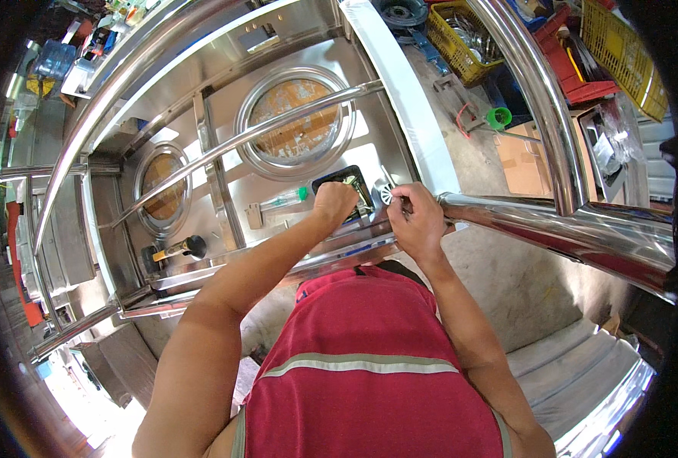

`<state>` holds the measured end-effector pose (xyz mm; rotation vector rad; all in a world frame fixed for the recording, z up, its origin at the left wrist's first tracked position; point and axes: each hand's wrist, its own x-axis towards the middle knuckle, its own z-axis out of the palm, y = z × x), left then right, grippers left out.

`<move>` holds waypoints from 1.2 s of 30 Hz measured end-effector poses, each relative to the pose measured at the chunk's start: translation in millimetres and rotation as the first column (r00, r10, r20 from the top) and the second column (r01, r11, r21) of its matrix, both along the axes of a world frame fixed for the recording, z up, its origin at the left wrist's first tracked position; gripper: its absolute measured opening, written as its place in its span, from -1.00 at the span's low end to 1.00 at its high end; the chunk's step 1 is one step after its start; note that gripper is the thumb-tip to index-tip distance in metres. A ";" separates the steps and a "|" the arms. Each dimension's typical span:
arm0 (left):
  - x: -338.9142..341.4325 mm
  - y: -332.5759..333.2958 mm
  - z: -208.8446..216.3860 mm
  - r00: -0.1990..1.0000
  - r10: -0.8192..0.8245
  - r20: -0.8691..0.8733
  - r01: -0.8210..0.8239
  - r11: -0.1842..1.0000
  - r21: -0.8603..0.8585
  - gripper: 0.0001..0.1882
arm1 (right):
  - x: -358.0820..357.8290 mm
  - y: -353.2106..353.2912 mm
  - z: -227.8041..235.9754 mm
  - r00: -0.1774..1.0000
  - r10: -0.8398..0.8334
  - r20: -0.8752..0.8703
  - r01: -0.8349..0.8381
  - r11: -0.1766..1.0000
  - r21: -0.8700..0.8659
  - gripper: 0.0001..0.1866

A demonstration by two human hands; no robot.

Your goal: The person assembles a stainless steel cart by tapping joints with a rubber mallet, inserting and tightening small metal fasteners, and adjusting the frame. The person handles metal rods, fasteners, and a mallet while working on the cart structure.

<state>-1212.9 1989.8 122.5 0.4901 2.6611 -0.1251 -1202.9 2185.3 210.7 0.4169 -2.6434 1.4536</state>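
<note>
My left hand [337,204] reaches into a small black tray [348,177] with its fingers curled down; what they hold, if anything, is hidden. Close by on the right, my right hand [418,220] is closed in a pinch, and the thing in it is too small to make out. A slotted round metal disc [385,194] sits at its fingertips, with a thin metal rod [387,175] beside it. Both hands are over the near edge of a stainless steel stand [320,57]. Left of the tray lies a tool with a green end and a clear shaft [284,200].
Two ringed round openings [240,126] show in the steel panel. Shiny tubes [255,137] cross above it, and a thick one [553,225] runs right. A black-headed mallet [194,246] lies at left. Yellow crates [461,42], a red bin [572,65] and cardboard [522,164] stand far right.
</note>
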 end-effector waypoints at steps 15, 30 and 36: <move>28.5 -158.3 85.7 0.396 0.392 0.831 -0.743 -0.396 0.540 -0.85 | 0.2 -0.1 0.6 1.000 0.004 0.016 -0.004 1.000 -0.012 -0.86; 48.8 -146.4 50.6 0.541 0.488 0.685 -0.799 0.044 0.599 -0.79 | -6.8 -10.4 13.7 0.984 0.101 0.144 -0.118 0.986 0.117 -0.86; 31.1 -67.4 58.9 0.932 0.347 0.109 -0.361 0.851 0.380 -0.78 | -10.4 -18.4 5.6 0.989 0.058 0.135 -0.069 0.994 0.084 -0.87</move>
